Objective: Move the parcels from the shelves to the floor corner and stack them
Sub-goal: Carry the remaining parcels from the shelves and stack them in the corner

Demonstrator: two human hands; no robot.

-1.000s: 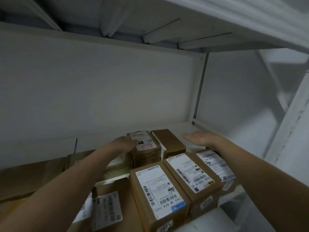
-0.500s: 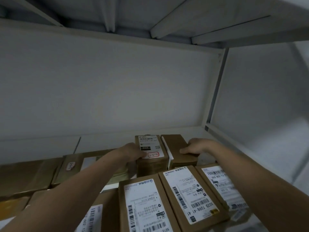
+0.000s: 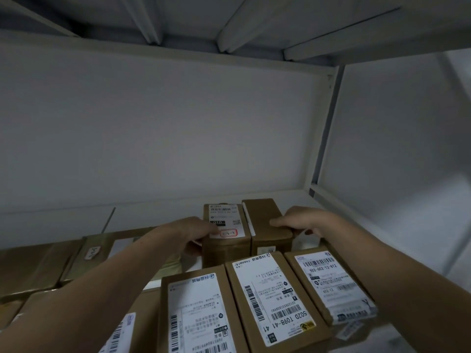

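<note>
The labelled parcel [image 3: 225,226] and the plain parcel [image 3: 266,220] are set touching, side by side, deep on the shelf [image 3: 158,208]. The labelled parcel's left front edge is pinched by the left hand [image 3: 190,233], thumb on top. The plain parcel's right edge is gripped by the right hand [image 3: 303,221]. Bare shelf is seen behind them, and a row of boxes [image 3: 270,296] is packed just in front.

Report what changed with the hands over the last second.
The right hand came down from hovering open and now grips the plain parcel at its right side, thumb on top. The left hand, already on the labelled back parcel, now grips its left edge. Both parcels stay side by side on the shelf; the front row is unmoved.
</note>
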